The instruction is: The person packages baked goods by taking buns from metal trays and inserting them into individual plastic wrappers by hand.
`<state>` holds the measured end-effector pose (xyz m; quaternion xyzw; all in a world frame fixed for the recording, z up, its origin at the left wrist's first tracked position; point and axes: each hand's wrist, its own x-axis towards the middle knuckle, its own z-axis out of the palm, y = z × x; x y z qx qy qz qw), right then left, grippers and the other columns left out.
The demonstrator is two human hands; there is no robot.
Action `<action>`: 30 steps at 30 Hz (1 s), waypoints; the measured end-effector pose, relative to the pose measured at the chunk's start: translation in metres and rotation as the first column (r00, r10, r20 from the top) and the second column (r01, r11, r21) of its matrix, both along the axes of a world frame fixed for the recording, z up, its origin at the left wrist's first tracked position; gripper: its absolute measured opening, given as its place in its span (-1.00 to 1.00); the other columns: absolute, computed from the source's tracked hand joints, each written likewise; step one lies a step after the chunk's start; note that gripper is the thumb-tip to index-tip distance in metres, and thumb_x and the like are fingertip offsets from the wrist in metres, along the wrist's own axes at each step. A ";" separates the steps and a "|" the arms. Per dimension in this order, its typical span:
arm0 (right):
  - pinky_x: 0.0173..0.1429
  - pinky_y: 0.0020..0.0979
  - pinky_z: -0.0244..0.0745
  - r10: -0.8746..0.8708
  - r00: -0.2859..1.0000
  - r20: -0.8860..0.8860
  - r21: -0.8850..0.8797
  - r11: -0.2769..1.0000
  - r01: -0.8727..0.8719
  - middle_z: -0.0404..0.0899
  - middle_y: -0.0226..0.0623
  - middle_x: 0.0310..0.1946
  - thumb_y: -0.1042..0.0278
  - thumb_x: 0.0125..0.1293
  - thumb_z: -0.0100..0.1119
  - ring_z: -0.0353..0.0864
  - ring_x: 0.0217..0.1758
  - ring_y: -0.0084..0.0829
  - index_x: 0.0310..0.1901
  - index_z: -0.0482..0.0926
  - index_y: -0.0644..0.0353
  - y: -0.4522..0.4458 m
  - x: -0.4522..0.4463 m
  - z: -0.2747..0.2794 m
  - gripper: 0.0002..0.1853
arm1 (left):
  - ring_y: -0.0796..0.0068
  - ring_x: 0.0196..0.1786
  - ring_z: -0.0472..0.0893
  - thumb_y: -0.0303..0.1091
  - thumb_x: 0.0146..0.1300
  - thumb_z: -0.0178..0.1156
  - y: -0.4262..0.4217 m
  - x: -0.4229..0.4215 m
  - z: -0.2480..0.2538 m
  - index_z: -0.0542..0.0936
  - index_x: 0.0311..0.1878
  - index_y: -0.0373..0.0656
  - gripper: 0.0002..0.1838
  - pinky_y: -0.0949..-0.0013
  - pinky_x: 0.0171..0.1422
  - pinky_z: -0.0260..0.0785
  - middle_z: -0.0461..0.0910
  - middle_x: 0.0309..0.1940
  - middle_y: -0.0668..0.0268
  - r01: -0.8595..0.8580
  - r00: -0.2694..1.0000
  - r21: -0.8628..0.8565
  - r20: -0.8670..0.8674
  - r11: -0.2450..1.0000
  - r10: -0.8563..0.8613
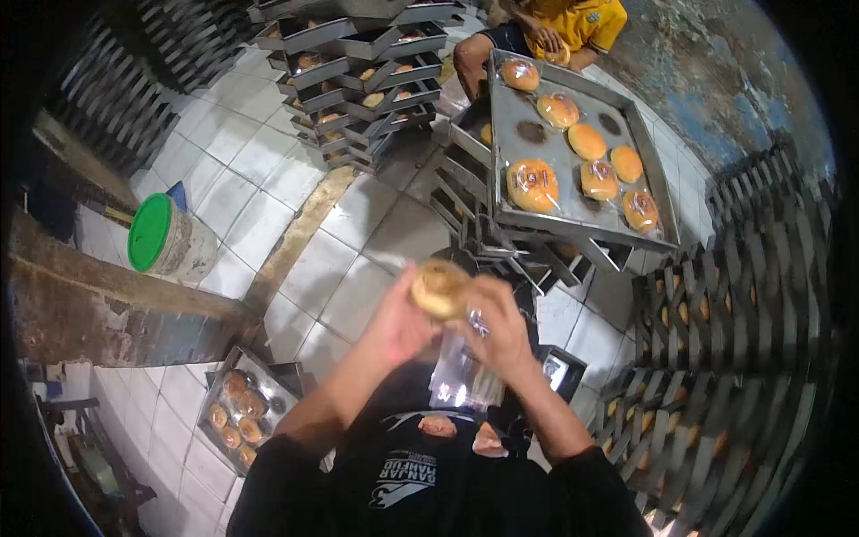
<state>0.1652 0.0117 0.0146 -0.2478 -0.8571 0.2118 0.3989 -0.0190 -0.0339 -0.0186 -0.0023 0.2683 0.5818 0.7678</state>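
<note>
A round golden bun (438, 288), blurred by motion, is held up over my lap. My left hand (401, 320) is closed around its left side, thumb near the top. On the other side, my right hand (503, 329) has curled fingers close to the bun's right edge. Clear printed plastic (479, 324) shows at those fingers, and it looks like a bag pinched there. Below, a stack of clear plastic bags (465, 371) lies on my lap and catches the light.
Ahead to the right, a metal tray (582, 224) of buns, several wrapped, tops a stack of trays. Another tray (211, 413) with wrapped buns sits low left. Tray stacks (358, 80) stand behind and at right. A green-lidded bucket (150, 233) is left. Another person (573, 27) sits opposite.
</note>
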 end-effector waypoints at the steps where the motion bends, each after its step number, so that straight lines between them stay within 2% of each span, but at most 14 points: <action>1: 0.09 -0.21 0.61 0.054 0.999 0.000 0.046 0.997 -0.054 0.64 -0.15 -0.07 0.54 0.09 0.55 0.68 -0.03 -0.04 0.01 0.63 0.27 -0.004 -0.002 0.003 -0.57 | 0.26 0.31 0.59 0.12 0.62 -0.06 0.002 -0.002 -0.012 0.50 0.31 -0.06 -0.50 0.09 0.32 0.50 0.59 0.29 0.20 -0.063 0.977 0.021 -0.203 0.998 0.066; 4: -0.03 -0.32 0.58 -0.096 0.995 -0.018 -0.179 0.980 0.091 0.67 -0.21 -0.19 0.49 0.31 0.38 0.69 -0.11 -0.29 -0.10 0.67 0.31 0.018 -0.003 -0.013 -0.83 | 0.36 0.27 0.61 0.06 0.61 0.06 0.012 -0.008 -0.029 0.52 0.37 -0.18 -0.46 0.24 0.33 0.49 0.62 0.26 0.17 -0.212 0.690 0.142 -0.679 0.967 0.251; 6: -0.10 -0.37 0.55 -0.252 0.967 -0.028 -0.469 0.858 0.210 0.67 -0.24 -0.25 0.45 0.45 0.26 0.67 -0.20 -0.43 -0.15 0.67 0.34 0.036 -0.004 -0.034 -0.88 | 0.37 0.24 0.63 -0.03 0.62 0.06 0.012 -0.007 -0.012 0.55 0.35 -0.22 -0.50 0.28 0.33 0.48 0.65 0.21 0.19 -0.046 0.699 0.182 -0.696 0.982 0.162; 8: -0.17 -0.40 0.52 -0.256 0.966 -0.025 -0.484 0.849 0.212 0.64 -0.27 -0.31 0.37 0.52 0.18 0.62 -0.29 -0.50 -0.18 0.66 0.36 0.049 -0.004 -0.047 -0.80 | 0.46 0.07 0.67 -0.19 0.62 0.07 0.019 -0.002 -0.008 0.70 0.11 -0.28 -0.64 0.36 0.20 0.50 0.73 -0.02 0.25 -0.089 0.728 0.150 -0.665 0.985 0.167; 10: -0.28 -0.37 0.45 -0.176 0.981 -0.077 -0.408 0.904 0.130 0.55 -0.30 -0.41 0.33 0.53 0.20 0.50 -0.44 -0.51 -0.24 0.64 0.38 0.047 -0.005 -0.035 -0.75 | 0.52 -0.05 0.66 -0.24 0.61 0.10 0.029 -0.007 -0.031 0.71 0.01 -0.30 -0.68 0.40 0.07 0.48 0.71 -0.13 0.30 -0.141 0.478 0.281 -0.820 0.949 0.314; 13: -0.15 -0.20 0.52 -0.154 0.988 0.028 -0.341 0.927 0.155 0.66 -0.07 -0.31 0.30 0.49 0.19 0.64 -0.30 -0.12 -0.20 0.70 0.31 0.032 -0.011 0.006 -0.76 | 0.62 -0.24 0.58 -0.30 0.57 0.16 0.038 -0.006 -0.022 0.68 -0.23 -0.33 -0.71 0.47 -0.14 0.41 0.64 -0.32 0.35 -0.222 0.340 0.357 -0.844 0.907 0.415; 15: -0.40 -0.41 0.25 -0.229 0.965 -0.126 -0.357 0.918 0.171 0.35 -0.45 -0.60 0.29 0.51 0.26 0.31 -0.53 -0.59 -0.46 0.51 0.27 0.060 -0.017 -0.020 -0.65 | 0.61 -0.27 0.57 -0.30 0.56 0.17 0.036 -0.011 -0.004 0.66 -0.26 -0.33 -0.70 0.49 -0.14 0.41 0.64 -0.33 0.33 -0.172 0.202 0.300 -0.922 0.938 0.331; 17: -0.45 -0.50 0.12 -0.341 0.930 -0.141 -0.887 0.460 0.034 0.32 -0.57 -0.61 0.20 0.53 0.24 0.20 -0.56 -0.69 -0.50 0.51 0.14 0.073 -0.015 -0.001 -0.61 | 0.58 -0.22 0.58 -0.32 0.53 0.21 0.031 -0.013 0.002 0.63 -0.31 -0.33 -0.71 0.46 -0.12 0.42 0.61 -0.27 0.29 -0.193 0.143 0.359 -0.910 0.913 0.388; 19: -0.49 -0.55 0.06 -0.262 0.961 -0.088 -0.884 0.466 0.046 0.36 -0.64 -0.62 0.11 0.56 0.23 0.18 -0.59 -0.75 -0.49 0.54 0.06 0.066 -0.003 -0.003 -0.60 | 0.55 -0.18 0.59 -0.32 0.52 0.23 0.026 -0.020 -0.004 0.64 -0.32 -0.33 -0.71 0.46 -0.10 0.42 0.59 -0.22 0.28 -0.166 -0.101 0.520 -0.854 0.838 0.510; 20: -0.50 -0.55 0.08 -0.245 0.966 -0.076 -0.888 0.458 0.046 0.37 -0.63 -0.62 0.10 0.56 0.23 0.20 -0.59 -0.74 -0.48 0.54 0.07 0.051 0.004 -0.012 -0.60 | 0.52 -0.15 0.58 -0.33 0.49 0.26 0.012 -0.021 -0.013 0.67 -0.31 -0.33 -0.73 0.46 -0.05 0.41 0.57 -0.17 0.29 -0.128 -0.113 0.501 -0.865 0.856 0.489; 25: -0.55 -0.54 0.19 -0.220 0.969 0.110 -0.980 0.138 0.143 0.44 -0.57 -0.66 0.07 0.55 0.24 0.34 -0.65 -0.68 -0.48 0.55 0.08 -0.015 0.033 -0.105 -0.59 | 0.57 -0.22 0.57 -0.40 0.44 0.27 -0.027 -0.008 -0.065 0.70 -0.26 -0.35 -0.80 0.48 -0.02 0.40 0.64 -0.19 0.34 -0.255 0.591 0.094 -0.773 0.962 0.232; 26: -0.51 -0.52 0.40 -0.149 0.984 0.095 -0.983 0.140 0.117 0.62 -0.42 -0.45 0.07 0.57 0.20 0.53 -0.52 -0.59 -0.23 0.62 0.16 -0.019 0.043 -0.110 -0.68 | 0.58 -0.23 0.57 -0.42 0.43 0.27 -0.033 -0.006 -0.068 0.70 -0.25 -0.36 -0.82 0.48 -0.02 0.40 0.65 -0.20 0.35 -0.249 0.687 0.019 -0.701 0.968 0.190; 29: -0.38 -0.46 0.64 -0.436 0.870 -0.230 -0.960 0.251 -0.128 0.67 -0.23 -0.10 0.12 0.57 0.21 0.69 -0.26 -0.46 0.10 0.54 0.27 -0.030 0.013 -0.051 -0.65 | 0.62 -0.24 0.58 -0.43 0.44 0.25 -0.010 0.001 -0.050 0.71 -0.21 -0.37 -0.83 0.50 0.01 0.41 0.67 -0.24 0.36 -0.197 0.632 0.224 -0.715 0.954 0.298; 30: -0.26 -0.38 0.76 -0.314 0.908 -0.279 -0.946 0.252 -0.204 0.58 -0.15 0.14 0.22 0.54 0.23 0.70 -0.04 -0.38 0.34 0.37 0.31 -0.020 0.021 -0.038 -0.50 | 0.60 -0.06 0.60 -0.41 0.46 0.24 -0.005 0.000 -0.046 0.66 0.06 -0.34 -0.77 0.52 0.10 0.41 0.67 -0.11 0.34 -0.070 0.589 0.229 -0.776 0.971 0.225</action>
